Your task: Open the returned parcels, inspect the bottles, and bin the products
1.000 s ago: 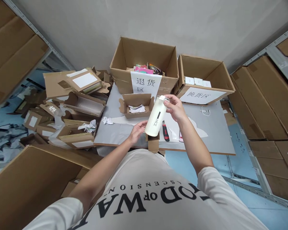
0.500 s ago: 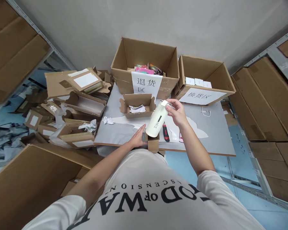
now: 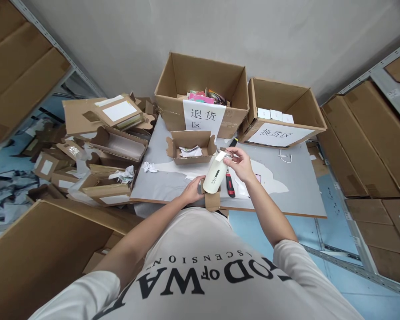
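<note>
My right hand (image 3: 240,165) grips a pale cream bottle (image 3: 215,177) by its capped top, where a metal ring shows. The bottle leans, its base low over a small open cardboard box (image 3: 212,202) at the table's near edge. Along the box's left side, my left hand (image 3: 192,191) holds it with bent fingers; the bottle hides much of the box. A red and black utility knife (image 3: 230,185) lies just right of the bottle.
Behind stand two large cartons with paper signs, the left carton (image 3: 173,106) and the right carton (image 3: 243,129). An open small carton (image 3: 191,156) with paper sits mid-table. Opened boxes (image 3: 116,146) pile up at left; crumpled paper (image 3: 150,167) lies on the table.
My right hand has brought the bottle slightly lower and its top toward the left. The fingers of my left hand have bent in against the small box.
</note>
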A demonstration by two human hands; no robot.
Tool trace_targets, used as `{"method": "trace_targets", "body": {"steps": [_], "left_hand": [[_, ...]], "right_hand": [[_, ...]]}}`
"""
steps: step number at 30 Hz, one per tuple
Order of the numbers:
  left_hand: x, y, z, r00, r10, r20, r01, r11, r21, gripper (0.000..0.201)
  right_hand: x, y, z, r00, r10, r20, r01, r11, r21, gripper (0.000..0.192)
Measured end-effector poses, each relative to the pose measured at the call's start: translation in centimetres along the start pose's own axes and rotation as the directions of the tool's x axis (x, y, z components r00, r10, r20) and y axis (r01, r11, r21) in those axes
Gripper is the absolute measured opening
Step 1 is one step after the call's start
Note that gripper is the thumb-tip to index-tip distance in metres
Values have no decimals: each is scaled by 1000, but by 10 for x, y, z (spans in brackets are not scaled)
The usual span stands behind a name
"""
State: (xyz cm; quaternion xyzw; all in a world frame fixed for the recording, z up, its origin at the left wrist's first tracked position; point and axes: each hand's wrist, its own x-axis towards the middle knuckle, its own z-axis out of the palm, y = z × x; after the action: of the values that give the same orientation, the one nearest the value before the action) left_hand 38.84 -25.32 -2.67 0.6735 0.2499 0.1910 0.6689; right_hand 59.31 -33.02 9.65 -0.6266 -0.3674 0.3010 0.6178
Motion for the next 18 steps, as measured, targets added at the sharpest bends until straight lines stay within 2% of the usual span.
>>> {"method": "trace_targets", "body": {"steps": [4, 8, 12, 18], "left_hand": [[4, -2, -3, 1000, -13, 6, 13, 1000, 19, 70], [13, -5, -6, 1000, 11, 0, -11, 1000, 28, 73], [25, -10, -9, 996, 84, 40, -90, 976, 196, 70], [34, -18, -13, 986, 139, 95, -164, 919, 359, 71]], "right_hand": [[-6, 4, -2, 1000, 2, -4, -2, 1000, -30, 46], [-13, 7, -5, 999, -50, 9, 50, 997, -55, 46], [-24, 11, -2, 986, -152, 65, 162, 965, -205, 43], [-29, 22, 3, 934, -283, 218, 350, 851, -392, 38]]}}
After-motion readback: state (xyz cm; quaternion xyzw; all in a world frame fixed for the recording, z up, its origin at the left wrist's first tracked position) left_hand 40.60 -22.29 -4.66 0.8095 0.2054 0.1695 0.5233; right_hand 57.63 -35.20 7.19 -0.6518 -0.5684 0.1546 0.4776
